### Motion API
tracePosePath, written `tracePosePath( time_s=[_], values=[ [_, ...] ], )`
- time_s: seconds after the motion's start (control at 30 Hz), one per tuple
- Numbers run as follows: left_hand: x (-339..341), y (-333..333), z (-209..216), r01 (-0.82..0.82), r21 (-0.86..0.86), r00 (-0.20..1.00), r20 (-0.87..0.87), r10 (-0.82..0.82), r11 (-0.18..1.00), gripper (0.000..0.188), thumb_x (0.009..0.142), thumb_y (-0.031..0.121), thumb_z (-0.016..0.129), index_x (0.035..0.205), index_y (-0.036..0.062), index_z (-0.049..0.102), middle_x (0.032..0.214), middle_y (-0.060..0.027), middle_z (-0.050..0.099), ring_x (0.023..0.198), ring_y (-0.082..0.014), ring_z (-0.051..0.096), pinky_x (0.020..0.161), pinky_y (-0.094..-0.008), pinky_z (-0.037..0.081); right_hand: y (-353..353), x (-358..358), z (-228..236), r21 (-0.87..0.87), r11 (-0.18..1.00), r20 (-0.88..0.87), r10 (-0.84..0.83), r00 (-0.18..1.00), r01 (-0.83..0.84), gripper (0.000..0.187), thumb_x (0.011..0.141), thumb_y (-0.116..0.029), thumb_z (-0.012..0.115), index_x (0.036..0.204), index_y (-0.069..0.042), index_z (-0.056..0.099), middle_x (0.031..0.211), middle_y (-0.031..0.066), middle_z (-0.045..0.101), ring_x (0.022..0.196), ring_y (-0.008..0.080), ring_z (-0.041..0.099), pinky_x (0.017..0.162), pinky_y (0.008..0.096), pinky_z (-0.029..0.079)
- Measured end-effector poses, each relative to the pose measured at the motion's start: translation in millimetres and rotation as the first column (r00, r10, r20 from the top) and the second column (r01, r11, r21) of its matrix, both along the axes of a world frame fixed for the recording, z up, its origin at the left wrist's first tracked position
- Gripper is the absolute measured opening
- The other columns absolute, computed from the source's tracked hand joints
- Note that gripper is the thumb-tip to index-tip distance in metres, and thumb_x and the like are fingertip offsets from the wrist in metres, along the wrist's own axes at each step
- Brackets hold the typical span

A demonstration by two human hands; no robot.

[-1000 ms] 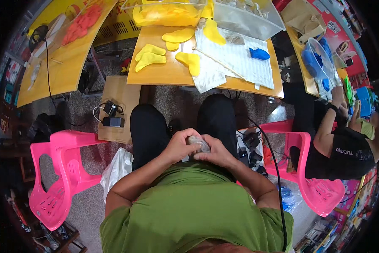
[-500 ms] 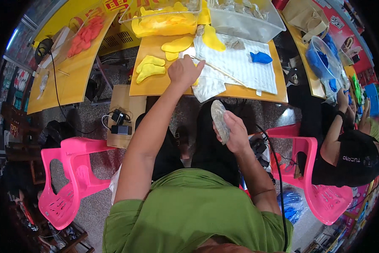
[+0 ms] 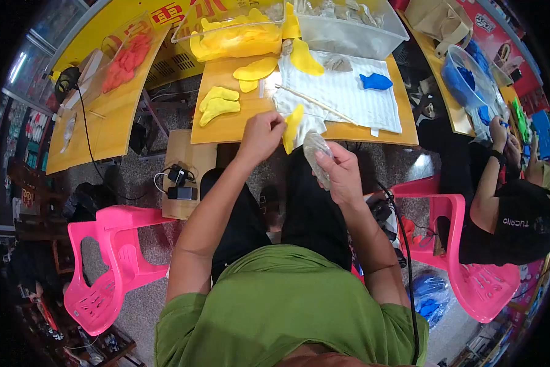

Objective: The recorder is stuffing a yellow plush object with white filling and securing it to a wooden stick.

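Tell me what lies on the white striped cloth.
On the cloth: a blue fish-shaped piece, a thin pale stick, a crumpled grey piece and a curved yellow piece. What lies beneath them is covered.

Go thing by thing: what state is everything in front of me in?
Left hand: pinching a yellow piece by its edge
Right hand: closed on a gray piece, held slanting
Left bin: open-topped, heaped with yellow pieces
Right bin: open-topped, holding gray pieces
White cloth: spread on the table
Stick: lying across the cloth
Blue fish-shaped piece: lying on the cloth
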State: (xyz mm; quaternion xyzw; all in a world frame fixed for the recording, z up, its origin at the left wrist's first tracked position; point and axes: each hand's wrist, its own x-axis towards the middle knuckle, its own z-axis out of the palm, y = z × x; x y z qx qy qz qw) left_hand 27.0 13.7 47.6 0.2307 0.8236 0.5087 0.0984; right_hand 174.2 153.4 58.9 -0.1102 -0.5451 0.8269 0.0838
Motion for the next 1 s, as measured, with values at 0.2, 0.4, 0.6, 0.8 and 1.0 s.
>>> tracePosePath(
  time_s=[0.2, 0.4, 0.6, 0.8, 1.0],
  values=[
    [53, -2, 17, 0.000, 0.040, 0.979, -0.202, 0.008, 0.999, 0.008, 0.072, 0.007, 0.062, 0.075, -0.0008, 0.060, 0.069, -0.0163, 0.060, 0.063, -0.0293, 0.061, 0.059, -0.0363, 0.047, -22, -6, -5, 0.178, 0.981, -0.075, -0.064, 0.995, 0.076, 0.014, 0.085, -0.014, 0.061, 0.092, -0.003, 0.066, 0.069, -0.0011, 0.060, 0.048, 0.0035, 0.049, 0.039, 0.0180, 0.036],
    [83, -5, 9, -0.023, 0.171, 0.992, -0.119, 0.044, 0.985, 0.007, 0.070, 0.003, 0.062, 0.076, 0.0014, 0.060, 0.067, -0.0085, 0.059, 0.057, -0.0136, 0.055, 0.054, -0.0277, 0.044, -20, 13, -12, 0.131, 0.978, 0.107, -0.180, 0.978, 0.165, 0.018, 0.080, -0.014, 0.068, 0.093, -0.002, 0.064, 0.074, -0.0018, 0.060, 0.059, 0.0037, 0.051, 0.050, 0.0184, 0.039],
    [111, 2, -16, -0.051, 0.367, 0.994, -0.069, 0.082, 0.929, 0.008, 0.069, 0.002, 0.061, 0.074, -0.0003, 0.056, 0.068, -0.0122, 0.057, 0.062, -0.0225, 0.057, 0.058, -0.0332, 0.045, -21, 23, -16, 0.101, 0.989, 0.158, -0.124, 0.980, 0.109, 0.024, 0.076, -0.010, 0.069, 0.097, -0.001, 0.063, 0.070, -0.0004, 0.059, 0.049, 0.0057, 0.050, 0.040, 0.0187, 0.037],
    [125, -15, -22, -0.096, 0.430, 0.995, 0.015, 0.099, 0.898, 0.008, 0.069, 0.000, 0.060, 0.072, -0.0010, 0.053, 0.066, -0.0105, 0.054, 0.061, -0.0218, 0.055, 0.056, -0.0329, 0.043, -34, 25, -25, 0.167, 0.981, 0.050, -0.111, 0.993, 0.101, 0.018, 0.077, -0.005, 0.065, 0.094, 0.000, 0.060, 0.069, 0.0007, 0.058, 0.048, 0.0058, 0.048, 0.040, 0.0185, 0.036],
    [137, -20, -36, -0.193, 0.482, 0.981, 0.092, 0.170, 0.855, 0.011, 0.068, 0.002, 0.062, 0.070, -0.0006, 0.051, 0.066, -0.0105, 0.054, 0.060, -0.0222, 0.055, 0.054, -0.0334, 0.042, -42, 30, -23, 0.302, 0.949, 0.018, -0.105, 0.994, 0.095, 0.013, 0.078, 0.003, 0.059, 0.091, 0.002, 0.057, 0.077, 0.0023, 0.058, 0.062, 0.0076, 0.053, 0.054, 0.0206, 0.042]
  ],
)
